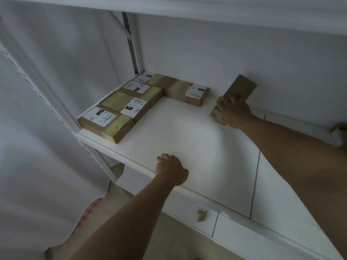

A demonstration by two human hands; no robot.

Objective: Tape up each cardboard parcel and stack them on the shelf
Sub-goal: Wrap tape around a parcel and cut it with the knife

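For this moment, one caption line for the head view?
Right hand holds a parcel over the shelf; left hand rests on its front edge.

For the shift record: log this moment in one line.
right hand: grips parcel over shelf | left hand: rests on shelf edge | five parcels placed

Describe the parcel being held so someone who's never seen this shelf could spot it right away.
Start at the white shelf; five labelled parcels lie flat in its back left corner. To their right, near the wall, the right hand grips one parcel. It alone is tilted up, apart from the group, showing plain brown cardboard with no white label.
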